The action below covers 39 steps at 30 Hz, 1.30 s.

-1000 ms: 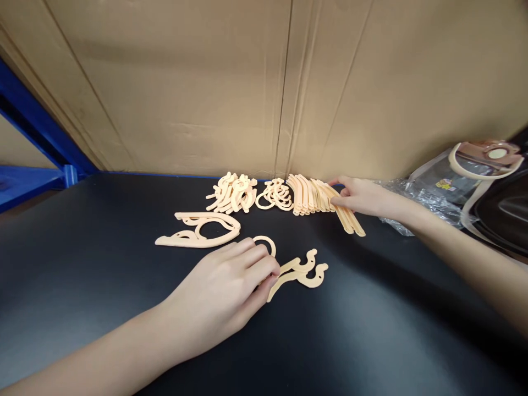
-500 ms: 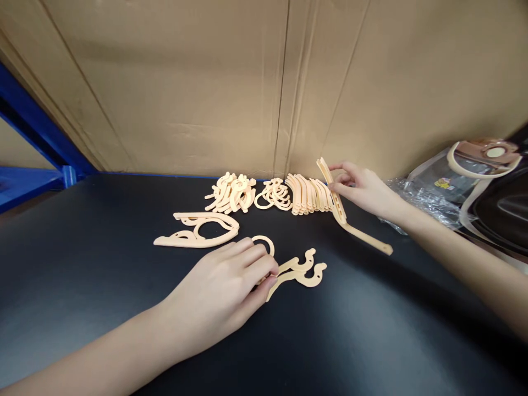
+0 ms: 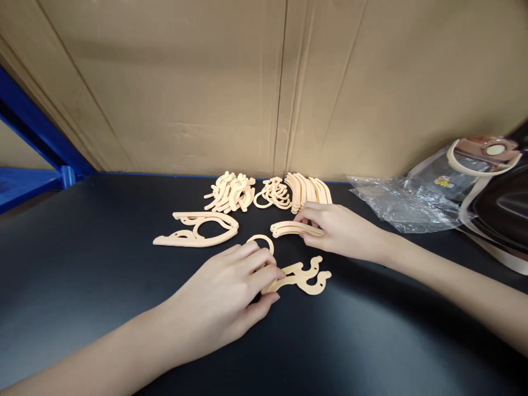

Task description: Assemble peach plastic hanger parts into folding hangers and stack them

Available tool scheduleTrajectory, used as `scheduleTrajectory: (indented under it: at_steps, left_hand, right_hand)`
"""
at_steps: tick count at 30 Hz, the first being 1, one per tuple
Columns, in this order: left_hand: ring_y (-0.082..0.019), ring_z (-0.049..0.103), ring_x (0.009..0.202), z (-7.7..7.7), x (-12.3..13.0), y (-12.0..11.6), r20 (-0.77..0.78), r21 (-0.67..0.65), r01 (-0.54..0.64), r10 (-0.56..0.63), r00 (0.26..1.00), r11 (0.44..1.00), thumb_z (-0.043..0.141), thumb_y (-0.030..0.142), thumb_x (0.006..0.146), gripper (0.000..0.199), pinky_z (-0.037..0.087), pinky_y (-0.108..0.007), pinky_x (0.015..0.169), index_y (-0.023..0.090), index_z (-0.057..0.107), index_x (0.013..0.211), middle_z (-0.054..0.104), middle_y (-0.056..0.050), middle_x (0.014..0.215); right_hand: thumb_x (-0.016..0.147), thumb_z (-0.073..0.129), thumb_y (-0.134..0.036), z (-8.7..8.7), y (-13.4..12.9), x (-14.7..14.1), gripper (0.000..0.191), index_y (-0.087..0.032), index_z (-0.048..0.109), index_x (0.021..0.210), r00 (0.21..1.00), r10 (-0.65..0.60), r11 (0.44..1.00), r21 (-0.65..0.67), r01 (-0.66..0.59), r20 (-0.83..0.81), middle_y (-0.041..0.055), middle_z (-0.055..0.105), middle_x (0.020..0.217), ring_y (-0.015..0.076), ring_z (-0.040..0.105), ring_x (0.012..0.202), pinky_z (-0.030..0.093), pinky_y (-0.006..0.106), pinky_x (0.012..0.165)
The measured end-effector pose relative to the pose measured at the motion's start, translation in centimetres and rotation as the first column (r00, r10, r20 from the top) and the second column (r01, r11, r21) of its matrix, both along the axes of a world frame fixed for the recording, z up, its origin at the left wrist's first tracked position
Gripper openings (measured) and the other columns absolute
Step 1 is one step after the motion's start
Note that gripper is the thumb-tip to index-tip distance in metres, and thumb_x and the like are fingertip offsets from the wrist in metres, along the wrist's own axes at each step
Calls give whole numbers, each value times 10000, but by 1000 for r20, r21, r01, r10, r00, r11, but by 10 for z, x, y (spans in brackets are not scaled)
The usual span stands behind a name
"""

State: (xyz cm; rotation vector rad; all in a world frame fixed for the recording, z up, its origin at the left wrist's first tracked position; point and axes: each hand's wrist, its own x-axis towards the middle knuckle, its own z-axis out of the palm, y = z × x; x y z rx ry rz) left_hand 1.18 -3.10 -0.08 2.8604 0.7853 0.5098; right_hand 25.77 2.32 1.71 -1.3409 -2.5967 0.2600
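My left hand (image 3: 243,283) rests on the table with its fingers closed around two cream hook-ended plastic pieces (image 3: 313,278), whose curled ends stick out to the right. A cream ring-shaped hook (image 3: 264,240) shows partly behind those fingers; the rest of it is hidden. My right hand (image 3: 330,225) pinches a pair of curved cream plastic hanger arms (image 3: 286,228) lying side by side, low over the table. Left of my hands lies a folded plastic hanger (image 3: 206,242).
Along the back stand a pile of S-shaped pieces (image 3: 231,192), a cluster of ring-shaped hooks (image 3: 274,193) and a row of curved arms (image 3: 307,188). A clear plastic bag (image 3: 404,203) and a lidded cup (image 3: 457,165) are at the right. A cardboard wall (image 3: 185,99) rises behind.
My right hand has brought the curved arms left and down, and they now lie together instead of spread at an angle. The hook-ended pieces have shifted slightly in my left hand.
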Motion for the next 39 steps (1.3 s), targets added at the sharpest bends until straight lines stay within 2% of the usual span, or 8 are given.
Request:
scheduleTrajectory:
  at_steps: [5,11,16,21,26,30,35,39]
  left_hand:
    - [-208,574,1062,-1,-2,1,13,58,-13,12,1000,998,533,222,958,198,435,-344,912,186,642,1119,638,-50,1128]
    - [-186,605,990,0,-2,2,-18,-13,-10,9,1000,1000,507,210,963,228,464,-320,845,200,625,1157,648,-30,1100]
    - [-175,590,863,6,-2,1,-28,-77,16,-18,999,997,526,248,961,173,448,-317,725,197,640,1081,649,-25,1016]
    - [-163,559,845,6,1,4,23,-45,17,-16,1000,999,484,237,988,157,425,-316,744,203,623,1052,642,-13,988]
    - [-190,569,956,3,6,10,68,55,7,-11,998,998,469,264,1003,191,433,-326,799,194,629,1079,640,-47,1081]
    - [-199,562,1006,3,8,11,56,47,9,-12,998,999,473,244,999,183,434,-336,841,197,631,1078,631,-56,1106]
    - [-196,553,1028,2,6,8,56,43,-5,3,998,999,473,226,999,171,422,-337,849,203,625,1074,628,-50,1119]
    - [-200,543,1058,-1,2,9,43,44,-16,14,999,999,465,205,998,180,415,-340,865,204,613,1101,620,-49,1144]
  right_hand:
    - [892,539,-268,-5,1,2,180,-187,653,1005,999,2,1000,-4,-2,33,17,644,937,166,592,790,429,299,695]
    - [937,500,-451,1,-7,8,313,-212,648,1075,998,-41,997,73,37,45,24,674,982,192,617,857,450,317,740]
    - [908,511,-464,14,-6,43,259,-231,609,856,957,-264,958,148,246,119,7,665,801,174,601,673,407,305,616]
    - [881,507,-573,8,-12,90,322,-252,533,883,892,-347,926,-47,375,290,-16,634,660,168,545,516,338,296,496]
    - [900,479,-380,-9,-15,106,143,-261,473,980,937,-308,909,-239,341,166,-48,627,647,168,579,569,411,294,547]
    - [787,544,-239,-4,-11,98,258,-242,489,1038,942,-334,935,-110,336,38,-38,644,694,161,591,583,430,288,560]
    - [797,525,-245,11,6,84,371,-199,525,1165,943,-323,944,35,327,-82,-19,641,702,169,615,611,452,288,601]
    - [806,508,-253,10,19,75,329,-184,611,1111,937,-340,933,94,346,-81,-4,651,726,164,598,625,428,286,606]
